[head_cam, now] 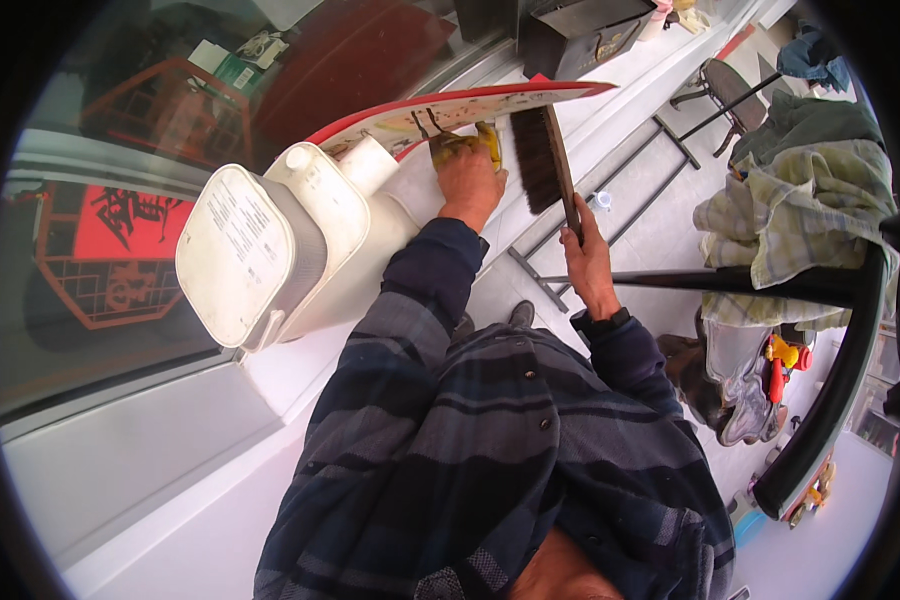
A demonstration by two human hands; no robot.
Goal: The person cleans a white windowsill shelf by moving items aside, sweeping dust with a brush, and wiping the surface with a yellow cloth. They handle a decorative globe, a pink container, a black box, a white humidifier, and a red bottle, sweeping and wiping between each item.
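My left hand (471, 184) reaches over the windowsill, its fingers closed around a small yellow and dark object (486, 142) that is partly hidden; I cannot tell what it is. Behind that object a red-rimmed board or tray (525, 96) with a printed picture stands on edge by the window. In my right hand (591, 266) is the wooden handle of a bench brush (540, 161), its dark bristles facing left towards the sill. Left of my left forearm sits a white plastic appliance (330, 217) with a squarish lidded end bearing writing.
Window glass (217, 300) runs along the left. A black paper bag (596, 45) stands farther along the sill. To the right are a dark metal floor frame (622, 180), a chair (731, 94), a checked cloth (795, 202) over a black rail, and a small white cup-like item (602, 200).
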